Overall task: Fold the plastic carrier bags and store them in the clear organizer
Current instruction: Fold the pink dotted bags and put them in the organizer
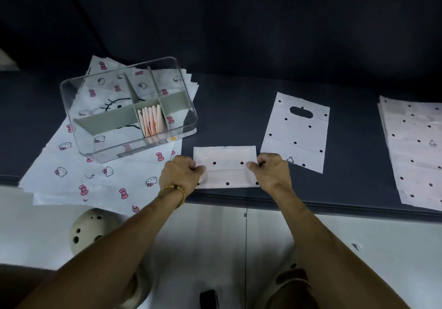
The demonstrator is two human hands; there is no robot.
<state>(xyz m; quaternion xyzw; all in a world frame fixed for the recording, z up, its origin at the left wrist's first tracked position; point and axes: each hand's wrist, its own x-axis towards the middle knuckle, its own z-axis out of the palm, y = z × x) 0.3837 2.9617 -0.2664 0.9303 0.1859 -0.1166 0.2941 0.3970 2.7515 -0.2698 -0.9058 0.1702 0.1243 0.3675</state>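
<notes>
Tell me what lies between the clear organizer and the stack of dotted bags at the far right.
In the head view, between the clear organizer and the dotted stack lie a flat dotted bag and, nearer, the half-folded bag pinched by both hands.

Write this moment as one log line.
step: folding | hands: left, right pinch dotted bag | organizer: partly filled

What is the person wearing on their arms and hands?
Both forearms are bare, with no sleeves showing. The left hand has a bracelet of small yellowish round beads with a few dark ones at its wrist. The right hand wears nothing: no glove, no ring in view.
</notes>
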